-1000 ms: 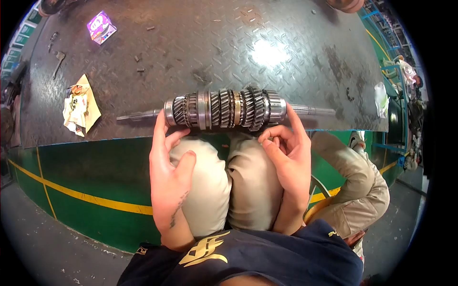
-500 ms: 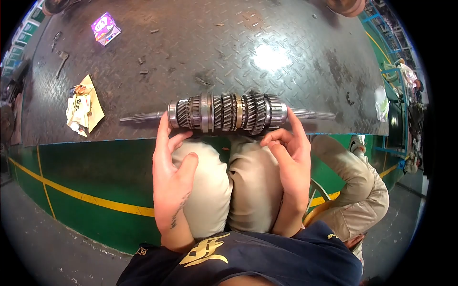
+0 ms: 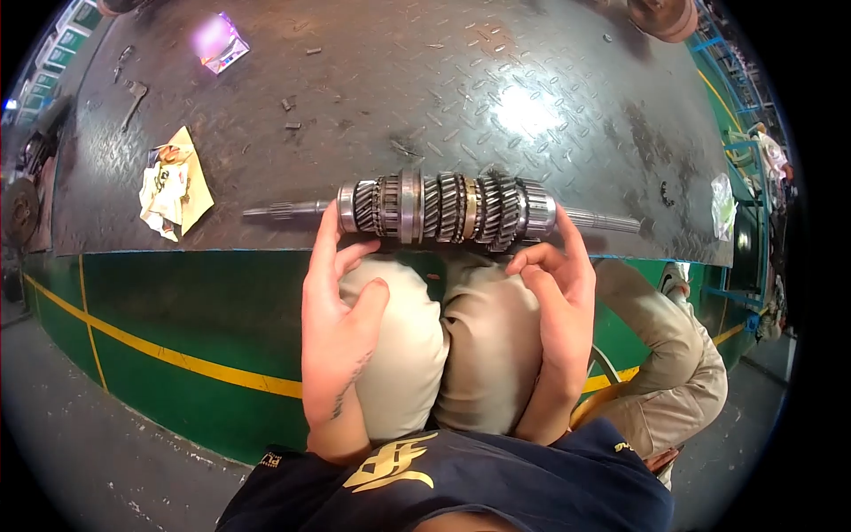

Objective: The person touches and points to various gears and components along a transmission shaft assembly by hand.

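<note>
A transmission gear shaft [image 3: 450,208], stacked with several toothed gears and a brass-coloured ring, lies lengthwise along the near edge of the metal table. Its splined ends stick out left and right. My left hand [image 3: 344,310] is open beside the gear stack's left end, its index fingertip against the end collar and its thumb held apart. At the opposite end, my right hand [image 3: 564,297] has its index finger stretched up against the last gear. The other right fingers are bent below the shaft near the thumb. Neither hand is wrapped round the shaft.
On the dark tread-plate table [image 3: 355,115] lie a crumpled paper packet [image 3: 173,191], a purple box [image 3: 220,43], a wrench-like tool [image 3: 134,105] and a plastic wrapper [image 3: 722,208]. Another person's bent leg [image 3: 665,337] is close on my right.
The whole view has shifted slightly, so everything appears a little further right. My hands keep their places at both ends of the gear shaft.
</note>
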A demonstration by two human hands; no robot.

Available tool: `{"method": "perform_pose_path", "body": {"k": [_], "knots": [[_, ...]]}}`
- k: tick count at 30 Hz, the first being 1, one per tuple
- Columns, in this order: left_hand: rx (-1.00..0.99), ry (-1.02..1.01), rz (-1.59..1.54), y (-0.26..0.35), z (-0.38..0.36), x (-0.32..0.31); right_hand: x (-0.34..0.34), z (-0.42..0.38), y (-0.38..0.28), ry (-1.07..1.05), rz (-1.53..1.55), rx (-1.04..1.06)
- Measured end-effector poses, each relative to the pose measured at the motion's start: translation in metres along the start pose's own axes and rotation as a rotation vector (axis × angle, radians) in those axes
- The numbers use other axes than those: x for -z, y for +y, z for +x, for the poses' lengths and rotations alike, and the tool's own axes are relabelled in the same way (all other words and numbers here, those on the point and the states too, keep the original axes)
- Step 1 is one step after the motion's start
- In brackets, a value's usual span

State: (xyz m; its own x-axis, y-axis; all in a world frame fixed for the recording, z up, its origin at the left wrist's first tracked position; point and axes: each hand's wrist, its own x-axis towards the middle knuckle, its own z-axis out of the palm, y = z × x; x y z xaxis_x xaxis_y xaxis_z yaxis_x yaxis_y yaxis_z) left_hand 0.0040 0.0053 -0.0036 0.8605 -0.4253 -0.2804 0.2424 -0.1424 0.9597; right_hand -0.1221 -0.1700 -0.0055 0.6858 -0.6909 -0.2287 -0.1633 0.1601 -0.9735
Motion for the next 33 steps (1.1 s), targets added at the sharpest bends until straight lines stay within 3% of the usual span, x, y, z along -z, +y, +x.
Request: {"method": "perform_pose_path", "body": {"k": [33], "knots": [[0.007,-0.026,-0.075,-0.0019,0.0073,0.0004,-0.0017,0.0033,-0.0068,0.029,-0.075,-0.026]]}}
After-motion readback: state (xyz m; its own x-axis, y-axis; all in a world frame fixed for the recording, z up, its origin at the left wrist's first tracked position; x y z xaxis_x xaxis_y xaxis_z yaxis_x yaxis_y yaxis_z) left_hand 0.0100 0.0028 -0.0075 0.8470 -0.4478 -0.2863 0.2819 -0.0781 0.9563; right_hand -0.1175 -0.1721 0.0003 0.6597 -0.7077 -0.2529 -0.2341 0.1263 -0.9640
